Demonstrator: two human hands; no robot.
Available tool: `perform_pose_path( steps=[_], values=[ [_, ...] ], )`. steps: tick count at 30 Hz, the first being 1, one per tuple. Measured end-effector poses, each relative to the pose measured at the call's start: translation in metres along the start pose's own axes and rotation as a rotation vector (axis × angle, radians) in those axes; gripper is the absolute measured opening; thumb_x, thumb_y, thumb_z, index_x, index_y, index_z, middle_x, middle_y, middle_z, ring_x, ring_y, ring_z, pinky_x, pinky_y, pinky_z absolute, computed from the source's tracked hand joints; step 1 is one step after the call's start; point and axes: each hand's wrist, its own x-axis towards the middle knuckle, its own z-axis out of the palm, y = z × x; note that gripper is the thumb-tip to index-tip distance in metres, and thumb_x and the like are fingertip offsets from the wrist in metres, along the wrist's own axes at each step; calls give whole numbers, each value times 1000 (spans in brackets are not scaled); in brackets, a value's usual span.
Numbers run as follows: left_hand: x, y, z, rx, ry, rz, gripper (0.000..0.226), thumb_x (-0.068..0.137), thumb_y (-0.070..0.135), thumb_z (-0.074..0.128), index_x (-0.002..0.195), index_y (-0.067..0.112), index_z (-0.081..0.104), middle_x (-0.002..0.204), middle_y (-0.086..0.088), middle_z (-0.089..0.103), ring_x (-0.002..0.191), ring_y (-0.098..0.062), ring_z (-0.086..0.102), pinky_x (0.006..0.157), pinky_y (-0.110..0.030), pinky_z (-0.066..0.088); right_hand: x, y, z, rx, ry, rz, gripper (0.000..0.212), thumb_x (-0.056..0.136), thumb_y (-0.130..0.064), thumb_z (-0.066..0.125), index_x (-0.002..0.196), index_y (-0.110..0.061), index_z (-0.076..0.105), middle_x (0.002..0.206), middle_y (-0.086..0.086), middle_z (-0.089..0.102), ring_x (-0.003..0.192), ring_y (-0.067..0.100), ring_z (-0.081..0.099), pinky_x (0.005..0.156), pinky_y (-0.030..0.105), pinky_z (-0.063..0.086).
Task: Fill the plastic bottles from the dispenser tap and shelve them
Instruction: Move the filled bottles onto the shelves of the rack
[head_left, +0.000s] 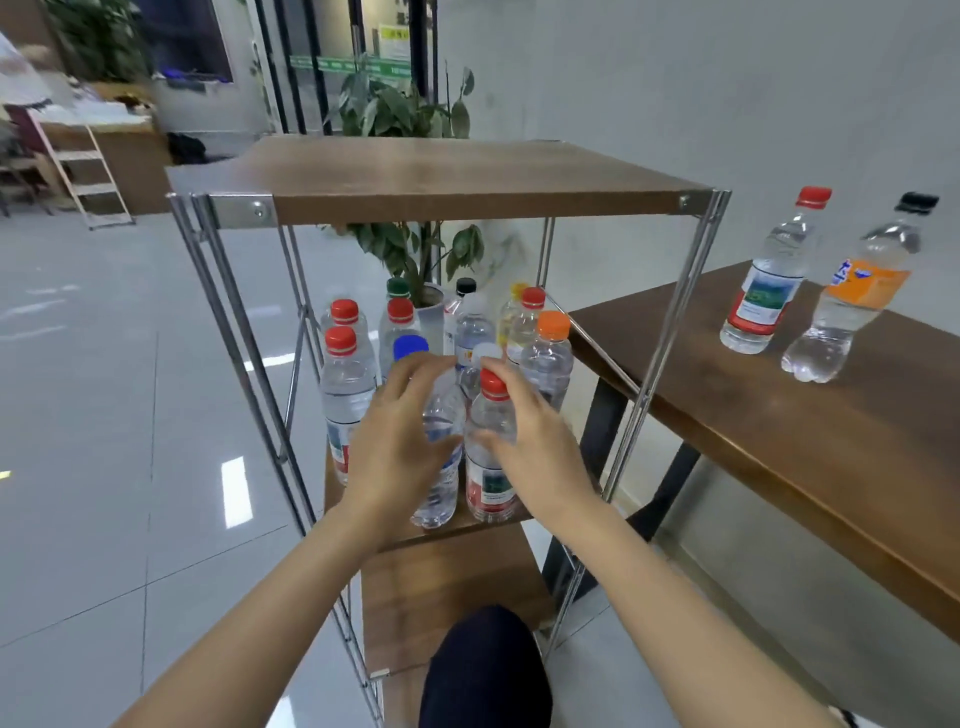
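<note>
- The left hand wraps loosely round the blue-cap bottle, fingers spread up toward the cap and thumb across the front.
- The right hand holds the red-cap bottle the same way, with fingertips by the cap and thumb on the body.
- Both bottles stand upright, side by side, at the front edge of the middle shelf. The high grip probably steadies them as they settle.
- The other bottles crowd at 12 o'clock behind them, which likely leaves only the front row free.
- 2 table bottles stand on the table at 2 o'clock, well apart from both hands. They are probably next to shelve.
- No tap is in view.
</note>
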Motion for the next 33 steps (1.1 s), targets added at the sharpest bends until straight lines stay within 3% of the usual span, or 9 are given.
perform_pose_path(
  steps=[3, 5, 8, 11, 16, 20, 25, 30, 33],
  values=[
    [-6, -19, -4, 65, -3, -50, 83, 69, 13, 88, 135, 37, 44, 141, 16, 42, 88, -4, 53, 62, -25, 51, 6, -3, 21, 34, -36, 6, 71, 90, -20, 72, 149, -30, 34, 145, 1, 51, 126, 20, 54, 100, 38, 50],
    [-8, -28, -7, 80, 4, -84, 84, 69, 13, 88, 137, 34, 44, 142, 15, 42, 90, -11, 57, 65, -32, 53, 11, -5, 31, 51, -54, 10, 71, 90, -20, 71, 149, -31, 32, 144, 0, 52, 126, 20, 54, 101, 37, 50],
    [-8, -35, -12, 86, 5, -107, 84, 68, 16, 89, 139, 29, 45, 141, 12, 43, 100, -17, 60, 69, -28, 51, 19, -7, 42, 80, -75, 14, 71, 91, -20, 70, 149, -32, 32, 146, 0, 50, 128, 18, 52, 104, 30, 43],
    [-6, -40, -17, 98, 6, -129, 83, 69, 15, 89, 139, 27, 46, 142, 11, 43, 101, -17, 60, 67, -21, 44, 25, -9, 48, 84, -92, 23, 73, 90, -24, 71, 150, -34, 30, 145, -2, 50, 129, 15, 51, 98, 21, 38],
    [-5, -45, -19, 91, 22, -142, 81, 72, 7, 85, 139, 26, 43, 140, 12, 38, 110, -12, 53, 75, -21, 46, 31, -8, 54, 121, -102, 24, 73, 90, -25, 71, 150, -35, 30, 145, -3, 50, 131, 14, 49, 102, 27, 41],
    [-3, -46, -22, 91, 17, -177, 82, 75, -1, 81, 142, 24, 41, 144, 9, 34, 120, -17, 50, 86, -22, 44, 34, -9, 56, 140, -124, 21, 73, 90, -23, 70, 150, -34, 29, 145, -3, 48, 131, 12, 46, 98, 20, 35],
    [-1, -47, -25, 86, 6, -205, 82, 74, -8, 78, 141, 21, 41, 145, 5, 33, 125, -19, 46, 94, -22, 41, 36, -10, 61, 160, -139, 5, 72, 91, -22, 68, 150, -34, 29, 139, -1, 51, 115, -3, 39, 94, 19, 33],
    [2, -49, -22, 95, 31, -227, 84, 72, -11, 79, 141, 20, 42, 145, 1, 34, 128, -21, 44, 98, -21, 37, 37, -9, 63, 197, -149, 24, 73, 93, -17, 68, 151, -35, 27, 145, 0, 48, 130, 10, 45, 107, 28, 39],
    [2, -49, -21, 106, 31, -214, 86, 71, -10, 79, 142, 20, 41, 147, 0, 33, 130, -22, 42, 99, -20, 34, 36, -10, 60, 171, -168, 18, 75, 93, -16, 67, 151, -37, 24, 147, -1, 45, 126, 2, 40, 106, 26, 37]
  ],
)
